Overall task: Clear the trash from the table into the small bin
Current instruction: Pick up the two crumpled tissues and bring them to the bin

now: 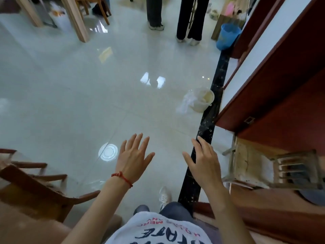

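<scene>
At about nine o'clock from my hands, low on my left, a dark wooden chair (35, 184) stands tilted in the view, its rungs blurred. Far off at eleven o'clock pale wooden table legs (73, 16) rise from the glossy tiled floor (70, 95). A round ceiling-light reflection (108, 152) shines on the tiles just left of my left hand (132, 161).

That left hand is held out flat over the floor, fingers straight and spread, holding nothing; a red string bracelet (122, 178) circles the wrist. At twelve o'clock, well away, two people stand, one in grey trousers (154, 11) and one in black trousers (191, 16).

My right hand (204, 164) is likewise open, fingers straight and a little apart, empty, over a black marble strip (205, 129) in the floor. At one o'clock, on the floor beside that strip, stands the small bin (202, 99), whitish, with what looks like a clear plastic bag (186, 103) crumpled against its left side. Farther at one o'clock is a blue bucket (227, 36). A red-brown door frame (281, 81) fills the right, with a worn wooden stool (297, 166) at three o'clock.
</scene>
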Motion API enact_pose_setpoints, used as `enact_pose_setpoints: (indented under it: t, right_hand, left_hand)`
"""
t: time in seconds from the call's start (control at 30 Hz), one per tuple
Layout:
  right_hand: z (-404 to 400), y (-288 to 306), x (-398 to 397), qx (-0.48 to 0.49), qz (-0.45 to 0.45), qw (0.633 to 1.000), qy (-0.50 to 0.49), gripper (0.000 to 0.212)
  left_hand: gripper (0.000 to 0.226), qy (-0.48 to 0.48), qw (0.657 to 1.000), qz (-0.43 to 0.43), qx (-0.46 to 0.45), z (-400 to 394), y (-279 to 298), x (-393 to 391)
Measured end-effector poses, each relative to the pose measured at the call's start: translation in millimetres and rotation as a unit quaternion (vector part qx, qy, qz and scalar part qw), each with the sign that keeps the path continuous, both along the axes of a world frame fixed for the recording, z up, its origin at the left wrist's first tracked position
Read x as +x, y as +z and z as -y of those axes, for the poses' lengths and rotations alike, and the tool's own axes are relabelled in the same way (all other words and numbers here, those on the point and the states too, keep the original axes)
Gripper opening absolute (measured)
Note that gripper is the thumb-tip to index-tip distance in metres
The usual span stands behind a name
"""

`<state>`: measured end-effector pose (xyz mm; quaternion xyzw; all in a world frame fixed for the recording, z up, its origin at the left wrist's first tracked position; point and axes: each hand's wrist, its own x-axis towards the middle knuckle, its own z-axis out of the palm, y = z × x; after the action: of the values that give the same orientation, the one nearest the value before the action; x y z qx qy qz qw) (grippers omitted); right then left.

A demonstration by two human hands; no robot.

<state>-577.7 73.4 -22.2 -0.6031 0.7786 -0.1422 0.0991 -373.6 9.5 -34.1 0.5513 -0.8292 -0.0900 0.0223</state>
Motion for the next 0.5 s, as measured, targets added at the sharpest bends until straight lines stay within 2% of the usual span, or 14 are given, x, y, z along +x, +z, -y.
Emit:
enact_pose_setpoints:
  t: [0.13, 0.3, 0.5]
  right_hand:
    - [47, 5, -35, -0.01, -0.007, 1.0, 0.014, 0.06]
    - [103, 3, -68, 0.009, 0.007, 1.0, 0.017, 0.054]
    - [187, -3, -100, 0.04, 0.007, 0.999, 0.023, 0.057]
  left_hand:
    - [0.073, 0.011, 1.0, 0.001, 0.012, 44, 9, -35]
    - [0.071, 0.02, 1.0, 0.005, 0.003, 101, 14, -66]
    - [0.072, 0.024, 1.0, 0.011, 0.015, 188, 4, -90]
